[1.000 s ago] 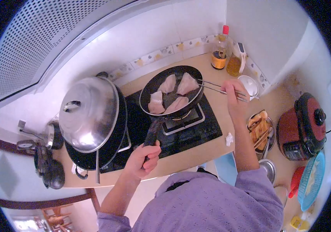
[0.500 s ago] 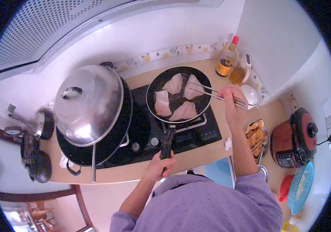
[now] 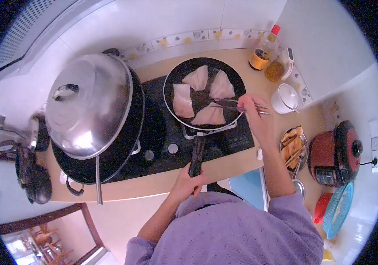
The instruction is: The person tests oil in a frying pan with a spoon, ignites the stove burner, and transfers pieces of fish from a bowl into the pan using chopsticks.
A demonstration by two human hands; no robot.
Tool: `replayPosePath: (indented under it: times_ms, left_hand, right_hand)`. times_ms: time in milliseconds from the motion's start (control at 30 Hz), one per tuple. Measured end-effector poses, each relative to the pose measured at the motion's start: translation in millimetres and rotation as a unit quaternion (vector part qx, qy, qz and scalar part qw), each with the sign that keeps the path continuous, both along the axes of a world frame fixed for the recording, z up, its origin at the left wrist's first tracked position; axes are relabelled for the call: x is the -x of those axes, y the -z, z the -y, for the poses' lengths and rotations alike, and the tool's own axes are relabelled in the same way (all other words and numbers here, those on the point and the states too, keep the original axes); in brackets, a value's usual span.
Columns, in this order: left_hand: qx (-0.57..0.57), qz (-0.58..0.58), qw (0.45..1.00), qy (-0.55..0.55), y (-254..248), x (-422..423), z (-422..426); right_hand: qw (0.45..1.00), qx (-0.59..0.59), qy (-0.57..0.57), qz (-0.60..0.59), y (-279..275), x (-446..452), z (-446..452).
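Note:
My left hand (image 3: 188, 183) is wrapped round the black handle of a frying pan (image 3: 204, 95) on the stove. Several pale fish fillets lie apart in the pan, among them a right rear fillet (image 3: 221, 85), a front fillet (image 3: 209, 115) and a left fillet (image 3: 182, 100). In my right hand (image 3: 255, 112) is a pair of metal chopsticks (image 3: 231, 104). Their tips reach into the pan between the right rear fillet and the front one; whether they touch the front fillet I cannot tell.
Left of the pan stands a wok with a domed metal lid (image 3: 89, 106). Behind right are a sauce bottle (image 3: 264, 48), an oil jug (image 3: 279, 68) and a white cup (image 3: 284, 98). A bowl of browned food (image 3: 292, 150) and a red-brown cooker (image 3: 334, 154) stand at right.
The chopsticks have moved from over the right rear fillet toward me, down to the front fillet's upper edge. My left hand keeps its hold on the handle. The camera view has shifted slightly.

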State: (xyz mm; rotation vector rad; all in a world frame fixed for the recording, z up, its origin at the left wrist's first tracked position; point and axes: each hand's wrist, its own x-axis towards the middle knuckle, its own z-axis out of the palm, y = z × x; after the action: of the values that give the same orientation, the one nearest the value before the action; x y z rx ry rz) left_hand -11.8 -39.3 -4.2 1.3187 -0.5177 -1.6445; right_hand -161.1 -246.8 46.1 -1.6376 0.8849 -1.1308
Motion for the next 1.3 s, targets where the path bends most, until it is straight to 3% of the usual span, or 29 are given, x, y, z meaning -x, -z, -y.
replayPosePath:
  times_ms: [233,300,433,700,1000,1133,1200,1233,1300]
  left_hand:
    - [0.0,-0.005,1.0,-0.006,3.0,1.5,-0.6]
    - [-0.001,-0.009,1.0,-0.007,2.9,1.4,-1.2]
    - [-0.004,-0.014,1.0,-0.016,1.3,1.8,-1.5]
    - [-0.015,-0.027,0.999,-0.016,2.9,1.3,-1.0]
    - [-0.034,0.009,0.999,-0.001,0.7,1.2,1.3]
    - [-0.041,0.01,0.999,0.002,0.3,1.1,1.1]
    - [-0.033,-0.001,0.999,0.002,0.6,0.9,1.2]
    - [-0.031,-0.001,0.999,0.005,0.6,1.6,0.1]
    - [-0.033,0.024,0.999,0.001,0.7,2.0,1.6]
  right_hand:
    - [0.995,0.053,-0.033,-0.081,22.2,-31.8,27.4]
    - [0.997,-0.051,-0.052,-0.008,18.6,-47.7,30.3]
    - [0.993,-0.106,-0.051,-0.006,24.9,-63.7,38.8]
    - [0.998,-0.021,-0.045,-0.023,-5.9,-56.0,22.5]
    - [0.994,0.031,-0.107,-0.004,-0.8,-45.6,14.0]
    - [0.995,0.088,-0.032,0.02,-16.3,-28.6,15.3]
    - [0.992,0.115,0.025,-0.036,-12.6,-16.7,23.7]
    - [0.996,0.064,-0.001,-0.065,-14.7,-11.2,25.7]
    - [0.995,0.075,0.009,-0.063,-22.0,2.4,18.0]
